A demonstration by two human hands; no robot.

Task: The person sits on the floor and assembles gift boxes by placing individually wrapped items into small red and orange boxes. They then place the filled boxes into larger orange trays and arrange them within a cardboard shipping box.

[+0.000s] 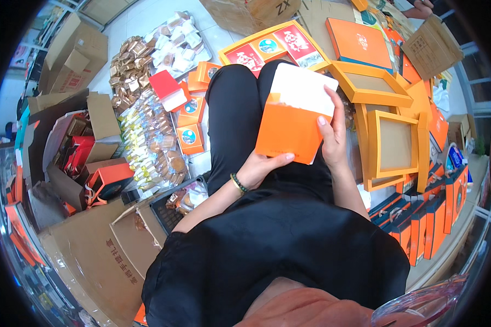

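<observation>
Over the lap, my left hand [257,166] and my right hand [334,137] hold a flat folded carton [288,131], orange below with a white flap above. The left thumb presses on its lower edge, and the right thumb and fingers grip its right side. Beyond the knees rests an orange gift box [276,24] with red and orange packs inside. To the left of the legs stand small orange boxes with round blue pictures [191,136] and a red box with a white side [166,86].
Wrapped pastries [159,141] cover the floor at left, beside a tray of white packets [179,48]. Open cardboard boxes [75,61] stand farther left. Yellow-orange frames [394,145] are stacked at right, near upright orange gift boxes [435,220]. Another person's hand [421,9] shows at top right.
</observation>
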